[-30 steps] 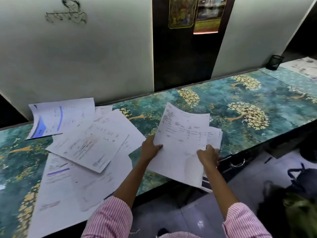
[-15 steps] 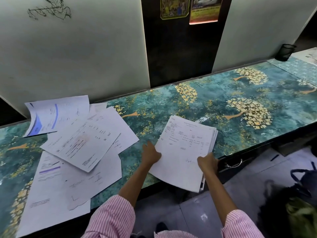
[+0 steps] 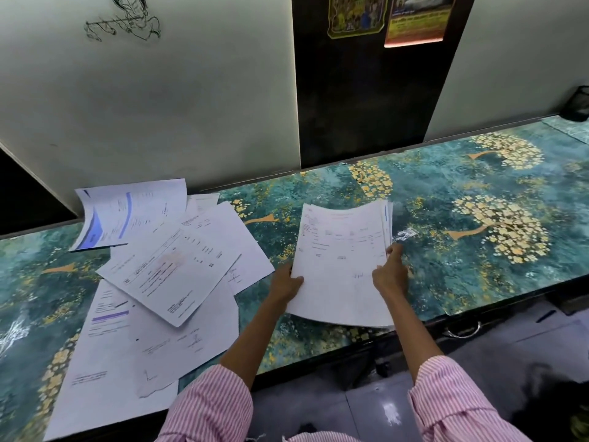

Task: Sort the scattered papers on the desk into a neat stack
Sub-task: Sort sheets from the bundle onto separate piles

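Desk (image 3: 446, 193) fills most of my view, a long teal top printed with gold trees, running from lower left to upper right. Behind it I see pale wall panels (image 3: 159, 106) split by a dark strip that carries two posters (image 3: 385, 17), and a line drawing (image 3: 122, 22) sits high on the left panel.

On the left half of the desk lie the scattered papers (image 3: 165, 272), overlapping at odd angles. One sheet with a blue band (image 3: 127, 215) curls up against the wall, and the lowest sheets reach the front edge.

To the right of that spread, well apart from it, is the gathered stack (image 3: 341, 266). It is held between both hands over the middle of the desk, printed side towards me, with its far end bowing over. I cannot tell whether its near edge touches the desk.

My feed shows the left hand (image 3: 283, 283) gripping the stack's left edge, thumb on top and fingers hidden beneath. The right hand (image 3: 390, 275) pinches the right edge, fingers curled, with one fingertip raised along the sheet edges. Both arms come up from pink striped sleeves (image 3: 210, 406).

A black mesh cup (image 3: 578, 103) stands at the far right end, and a metal ring handle (image 3: 462, 330) hangs below the front edge.
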